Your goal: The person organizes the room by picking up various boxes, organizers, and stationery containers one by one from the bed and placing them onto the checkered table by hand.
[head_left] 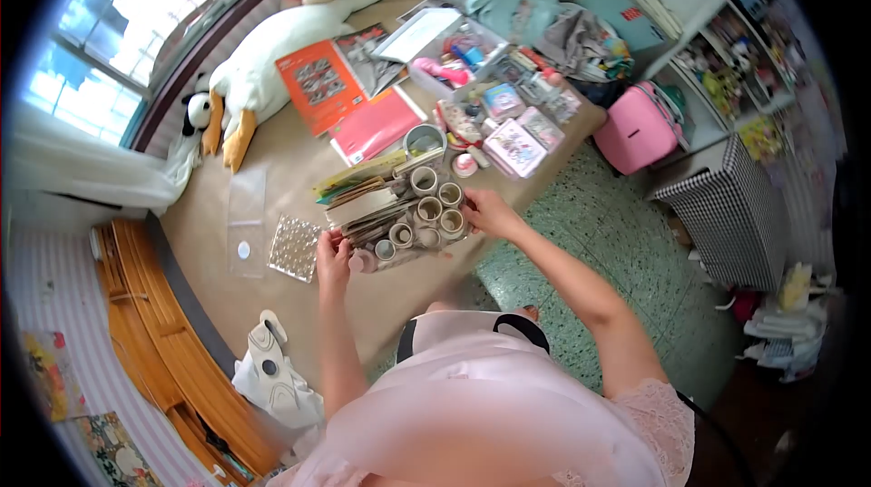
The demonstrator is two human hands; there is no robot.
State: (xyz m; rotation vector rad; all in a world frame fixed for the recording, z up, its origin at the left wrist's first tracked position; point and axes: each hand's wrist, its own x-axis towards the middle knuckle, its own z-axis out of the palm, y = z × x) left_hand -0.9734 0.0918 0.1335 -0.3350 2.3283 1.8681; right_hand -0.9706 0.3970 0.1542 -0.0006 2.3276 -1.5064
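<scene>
A clear organizer box [413, 251] sits at the middle of the brown-covered surface, packed with upright cards and papers [367, 206] on its left and several tape rolls [429, 208] on its right. My left hand [333, 251] has its fingers closed on the box's left end. At the opposite end, my right hand [486, 214] grips the box's right side. A clear bumpy square case [295, 248] lies just left of my left hand. Behind the box lie a pink folder [376, 124] and an orange booklet [318, 83].
A white plush goose [272, 56] lies by the window. Small boxes [515, 148] and an open bin [458, 56] stand at the back right. A pink case [638, 127] and a checked hamper [726, 215] are to the right. A white bag [272, 364] is at the lower left.
</scene>
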